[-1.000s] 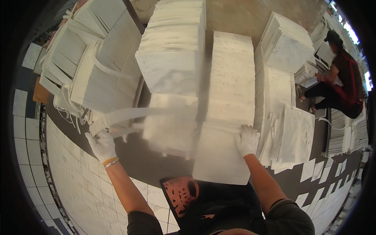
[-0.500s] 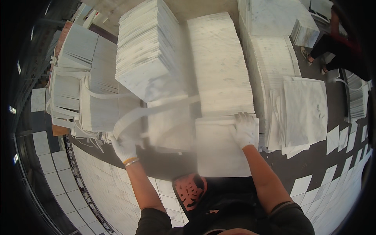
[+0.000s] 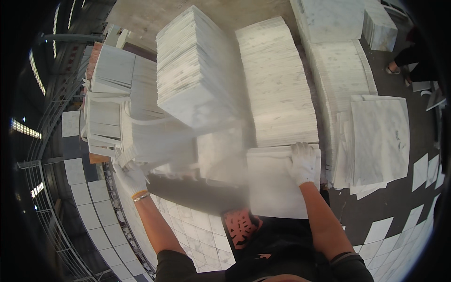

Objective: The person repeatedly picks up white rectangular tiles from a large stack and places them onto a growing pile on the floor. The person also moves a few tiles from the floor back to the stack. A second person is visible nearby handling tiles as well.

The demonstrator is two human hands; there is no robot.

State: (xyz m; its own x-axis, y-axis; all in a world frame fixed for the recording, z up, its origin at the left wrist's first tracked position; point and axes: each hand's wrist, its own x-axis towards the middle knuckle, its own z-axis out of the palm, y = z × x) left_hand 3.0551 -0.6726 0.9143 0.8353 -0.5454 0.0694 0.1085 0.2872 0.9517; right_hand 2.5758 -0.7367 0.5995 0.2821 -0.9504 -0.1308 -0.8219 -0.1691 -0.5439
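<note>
- While the left hand (image 3: 131, 181) is at 8 o'clock from the middle of the view, in a white glove, it pinches a pale strip (image 3: 128, 155) between thumb and fingers (much of the strip is blurred).
- From that hand the strip runs towards 2 o'clock, and where its far end lies cannot be told.
- Between 3 and 4 o'clock is the right hand (image 3: 303, 164), gloved too, holding a white slab (image 3: 275, 185) near its upper right corner: the fingers hook over the top edge, the palm against the face.
- The slab lies between 4 and 5 o'clock, its lower edge just beside the person's dark apron (image 3: 282, 244) (the bib carries an orange print).
- Right behind the slab, between 1 and 2 o'clock, a long row (image 3: 277, 80) of slabs stands packed face to face.
- At 11 o'clock rises a taller stack (image 3: 181, 61), its near face clouded by the blur.
- Loose slabs (image 3: 380, 138) lean together at 3 o'clock, well apart from the left hand.
- Near 10 o'clock are bundles (image 3: 110, 75) of slabs with pale bands about them.
- Out at 2 o'clock show a co-worker's legs (image 3: 408, 61) (the upper body is mostly lost in the dark rim).
</note>
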